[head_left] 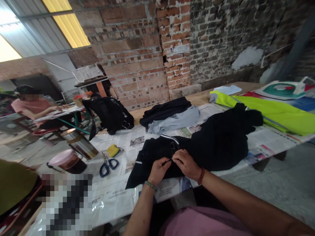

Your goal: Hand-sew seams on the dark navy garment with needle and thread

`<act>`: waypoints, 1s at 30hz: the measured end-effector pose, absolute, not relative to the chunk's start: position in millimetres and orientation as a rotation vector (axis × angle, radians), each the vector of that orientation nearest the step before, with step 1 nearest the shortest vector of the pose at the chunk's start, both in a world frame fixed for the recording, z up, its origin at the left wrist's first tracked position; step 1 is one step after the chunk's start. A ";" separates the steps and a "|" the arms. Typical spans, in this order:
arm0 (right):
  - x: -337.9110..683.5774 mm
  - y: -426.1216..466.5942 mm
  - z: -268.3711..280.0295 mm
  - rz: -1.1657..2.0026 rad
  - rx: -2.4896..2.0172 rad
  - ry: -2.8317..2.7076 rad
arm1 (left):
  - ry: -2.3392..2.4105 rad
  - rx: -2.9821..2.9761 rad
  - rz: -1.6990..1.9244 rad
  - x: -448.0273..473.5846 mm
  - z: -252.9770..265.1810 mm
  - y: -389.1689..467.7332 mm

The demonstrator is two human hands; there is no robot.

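A black garment (216,141) with white striped trim lies bunched across the newspaper-covered table in front of me. My left hand (159,168) is closed, thumb and fingers pinching a dark edge of the cloth. Right beside it, my right hand (186,162) is also closed, with its bent fingers gripping the same part of the garment. A thin dark loop, like a cord (173,147), stands up just above my fingertips. The exact bit between the fingers is too small to make out.
To the left are blue-handled scissors (109,167), a yellow item (113,150), a steel flask (80,144) and a lidded cup (69,161). Behind lie a black bag (110,114) and folded clothes (174,119). A neon vest (278,109) and an iron (283,90) are right. A person (31,105) sits far left.
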State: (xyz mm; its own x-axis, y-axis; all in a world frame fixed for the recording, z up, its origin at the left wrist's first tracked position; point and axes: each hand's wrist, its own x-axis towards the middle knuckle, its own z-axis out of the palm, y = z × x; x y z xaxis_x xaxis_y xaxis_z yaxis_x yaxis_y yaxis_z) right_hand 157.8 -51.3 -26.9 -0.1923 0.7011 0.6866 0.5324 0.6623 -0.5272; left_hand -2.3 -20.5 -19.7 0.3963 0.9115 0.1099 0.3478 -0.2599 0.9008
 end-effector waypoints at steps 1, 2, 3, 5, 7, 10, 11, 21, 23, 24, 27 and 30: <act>156.3 -52.1 -26.6 0.198 -0.968 -1.857 | 1.102 1.819 0.838 -1.8 -20.3 -20.5; 154.7 -52.5 -26.6 0.185 -0.964 -1.858 | 1.110 1.836 0.838 -1.4 -21.0 -20.5; 153.0 -52.5 -27.0 0.168 -0.962 -1.867 | 1.118 1.853 0.834 -1.2 -21.8 -20.4; 150.2 -52.4 -28.5 0.124 -0.962 -1.897 | 1.125 1.875 0.825 -0.9 -22.9 -20.4; 148.7 -53.0 -29.9 0.082 -0.960 -1.937 | 1.125 1.889 0.827 -0.5 -23.0 -20.8; 148.8 -56.3 -27.1 0.069 -0.929 -1.974 | 1.165 1.974 0.837 0.3 -21.7 -21.6; 149.0 -57.4 -24.1 0.082 -0.916 -1.974 | 1.182 2.016 0.835 0.3 -21.2 -21.8; 163.4 -27.3 31.5 1.339 -0.785 -1.232 | 1.149 1.957 0.836 -3.3 -26.8 -19.9; 172.3 -14.6 42.1 1.595 -0.688 -1.079 | 1.163 1.924 0.845 -3.6 -27.3 -19.8; 176.6 -7.9 47.0 1.690 -0.669 -1.016 | 1.172 1.911 0.841 -3.8 -27.2 -19.7; 185.8 12.2 58.6 1.817 -0.647 -0.884 | 1.186 1.889 0.823 -4.1 -26.7 -19.4; 188.0 30.5 65.9 1.747 -0.624 -0.892 | 1.194 1.888 0.838 -4.5 -26.6 -19.2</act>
